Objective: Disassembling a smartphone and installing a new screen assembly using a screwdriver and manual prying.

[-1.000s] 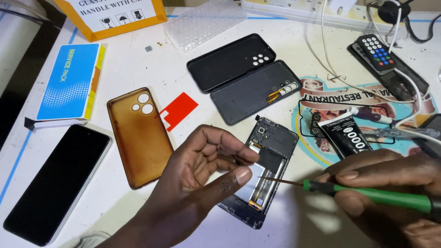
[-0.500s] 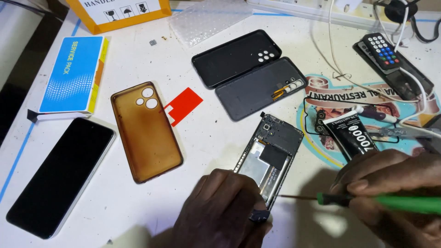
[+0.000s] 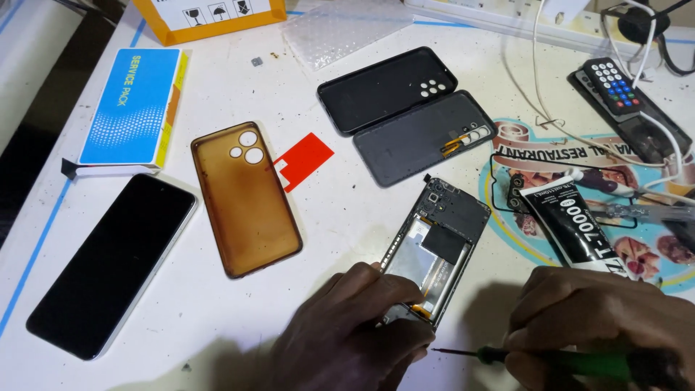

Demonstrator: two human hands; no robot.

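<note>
Left hand (image 3: pixel 347 329) sat clamped on the near end of the opened phone (image 3: pixel 434 242), which lay back-off at the near middle of the white desk (image 3: pixel 347 217). Right hand (image 3: pixel 594 326) was closed around a green-handled screwdriver (image 3: pixel 536 357), its tip pointing left, just short of the phone's near edge, possibly touching, hard to tell. A black glue tube (image 3: pixel 575 228) lay right of the phone. An amber case (image 3: pixel 245 195) and a dark phone (image 3: pixel 112 261) lay to the left, and two black back covers (image 3: pixel 405 108) lay farther off.
</note>
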